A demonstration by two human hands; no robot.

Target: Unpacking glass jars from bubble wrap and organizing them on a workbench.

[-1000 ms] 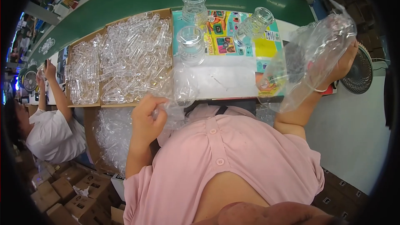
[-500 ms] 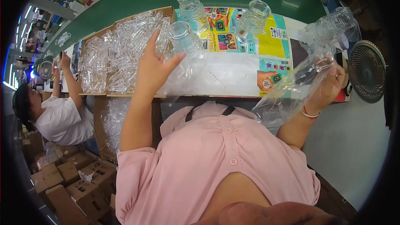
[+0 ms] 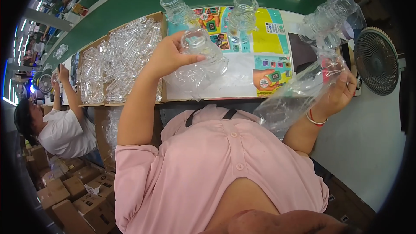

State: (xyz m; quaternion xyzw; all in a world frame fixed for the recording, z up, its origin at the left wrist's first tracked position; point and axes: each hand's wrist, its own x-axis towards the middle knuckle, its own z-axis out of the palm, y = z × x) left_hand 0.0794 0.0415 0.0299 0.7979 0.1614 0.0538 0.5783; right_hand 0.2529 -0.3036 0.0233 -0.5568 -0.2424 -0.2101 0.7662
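My left hand [image 3: 171, 56] is closed round the neck of a clear, ribbed plastic jar [image 3: 203, 48], thumb on the near side. The jar leans slightly above the white part of the table covering, with crumpled clear film around its lower part. In my right hand [image 3: 339, 93] the edge of a long clear plastic bag [image 3: 291, 99] is pinched; the bag hangs slack toward my body. Two similar jars stand farther back, one at the left [image 3: 177, 9] and one in the middle [image 3: 242, 19]. More clear jars [image 3: 327, 15] lie together beyond my right hand.
An open cardboard box [image 3: 164, 34] full of clear plastic pieces [image 3: 130, 54] stands at the left. A black fan [image 3: 378, 60] is at the right. Printed sheets [image 3: 279, 39] cover the table. A co-worker [image 3: 65, 125] and cardboard cartons [image 3: 89, 201] are at far left.
My left hand, open beside the jar before, has closed on its neck. My right hand keeps the bag, which has shifted only a little. The whole view has turned slightly.
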